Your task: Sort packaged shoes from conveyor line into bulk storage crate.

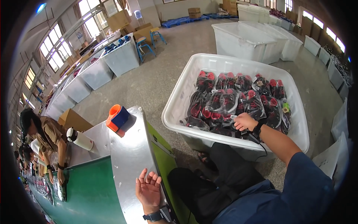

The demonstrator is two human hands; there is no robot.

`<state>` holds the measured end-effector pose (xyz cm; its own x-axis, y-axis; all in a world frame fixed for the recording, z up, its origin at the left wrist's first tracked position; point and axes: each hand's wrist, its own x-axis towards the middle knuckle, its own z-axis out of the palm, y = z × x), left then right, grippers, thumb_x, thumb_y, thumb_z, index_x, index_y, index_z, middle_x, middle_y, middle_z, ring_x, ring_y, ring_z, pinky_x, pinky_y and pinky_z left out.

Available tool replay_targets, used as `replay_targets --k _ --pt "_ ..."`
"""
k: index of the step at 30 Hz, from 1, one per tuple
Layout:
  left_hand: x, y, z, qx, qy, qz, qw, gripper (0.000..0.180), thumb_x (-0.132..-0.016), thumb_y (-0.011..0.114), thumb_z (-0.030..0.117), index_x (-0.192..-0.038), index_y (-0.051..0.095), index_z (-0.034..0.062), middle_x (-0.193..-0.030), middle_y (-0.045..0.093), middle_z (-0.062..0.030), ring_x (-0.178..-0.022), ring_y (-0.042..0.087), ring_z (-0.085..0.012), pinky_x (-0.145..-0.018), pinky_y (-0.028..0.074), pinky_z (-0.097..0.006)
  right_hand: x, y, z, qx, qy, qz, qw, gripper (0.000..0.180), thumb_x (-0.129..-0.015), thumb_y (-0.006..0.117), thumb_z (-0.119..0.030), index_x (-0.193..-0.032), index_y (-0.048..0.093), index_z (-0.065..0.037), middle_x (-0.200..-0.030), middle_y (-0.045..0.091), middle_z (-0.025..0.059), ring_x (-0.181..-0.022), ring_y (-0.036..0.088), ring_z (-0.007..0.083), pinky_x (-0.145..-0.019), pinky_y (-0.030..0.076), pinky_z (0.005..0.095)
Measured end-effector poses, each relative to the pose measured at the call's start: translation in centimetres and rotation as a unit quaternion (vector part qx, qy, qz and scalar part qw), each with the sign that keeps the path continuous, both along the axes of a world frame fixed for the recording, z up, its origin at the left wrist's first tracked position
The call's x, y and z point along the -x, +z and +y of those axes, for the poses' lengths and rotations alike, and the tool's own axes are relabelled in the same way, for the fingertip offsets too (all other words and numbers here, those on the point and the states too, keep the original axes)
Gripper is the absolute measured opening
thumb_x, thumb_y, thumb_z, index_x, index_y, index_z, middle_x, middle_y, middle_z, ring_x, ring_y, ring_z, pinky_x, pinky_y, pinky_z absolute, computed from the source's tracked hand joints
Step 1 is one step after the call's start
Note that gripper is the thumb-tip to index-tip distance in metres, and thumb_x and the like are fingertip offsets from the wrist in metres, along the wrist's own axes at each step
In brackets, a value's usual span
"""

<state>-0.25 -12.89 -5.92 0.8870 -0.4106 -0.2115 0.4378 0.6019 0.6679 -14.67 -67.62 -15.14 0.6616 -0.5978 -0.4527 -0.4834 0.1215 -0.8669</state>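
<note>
My right hand (245, 122) reaches into a large white plastic bin (181, 89). Its fingers are curled closed on the clear plastic wrap of a bagged pair of shoes (220, 118), partly covered by the hand. Rows of similar bagged shoes (223, 100), black with red linings and laces, fill much of the bin. Over the edge of a shiny metal tabletop (130, 160), my left hand (149, 186) is held palm up, fingers apart and slightly bent, with nothing in it. Both wrists wear dark bands, and a cable hangs by the right one.
An orange and blue tape roll or holder (118, 116) and a white bottle (80, 139) stand left, beside a green conveyor belt (87, 186). A co-worker (52, 138) handles bagged items there. More white bins (242, 41) stand behind; a blue-legged stool (144, 49) is at far left.
</note>
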Motion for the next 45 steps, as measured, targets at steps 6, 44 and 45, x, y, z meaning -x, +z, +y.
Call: replay_targets --k 6,44,45 --pt "0.1 0.3 -0.4 -0.026 -0.001 -0.012 1.0 0.051 -0.11 0.047 0.044 -0.138 0.059 0.0021 -0.111 0.07 -0.0138 -0.103 0.069 -0.0252 -0.095 0.059 -0.042 -3.2 -0.1 -0.6 0.381 0.168 0.024 0.909 0.028 -0.089 0.075 -0.031 -0.089 0.076 -0.003 -0.083 0.073 0.0129 -0.07 0.072 0.0273 -0.065 0.057 0.0412" --pt "-1.0 -0.9 0.5 0.036 -0.089 -0.008 0.995 0.045 -0.108 0.058 0.035 -0.144 0.053 0.0077 -0.119 0.065 -0.0094 -0.11 0.065 -0.0203 -0.1 0.056 -0.039 -10.6 -0.9 16.0 0.444 0.31 -0.119 0.832 0.088 -0.086 0.067 0.004 -0.164 0.031 -0.014 -0.15 0.05 0.0223 -0.136 0.051 0.0453 -0.112 0.042 0.0493" --pt "-0.9 -0.9 0.6 0.036 -0.088 -0.011 0.995 0.045 -0.108 0.059 0.035 -0.143 0.054 0.0078 -0.119 0.064 -0.0092 -0.11 0.065 -0.0198 -0.099 0.056 -0.038 -10.7 -1.1 16.1 0.446 0.309 -0.115 0.832 0.087 -0.087 0.066 0.004 -0.164 0.031 -0.013 -0.15 0.05 0.0228 -0.136 0.051 0.0454 -0.112 0.041 0.0493"
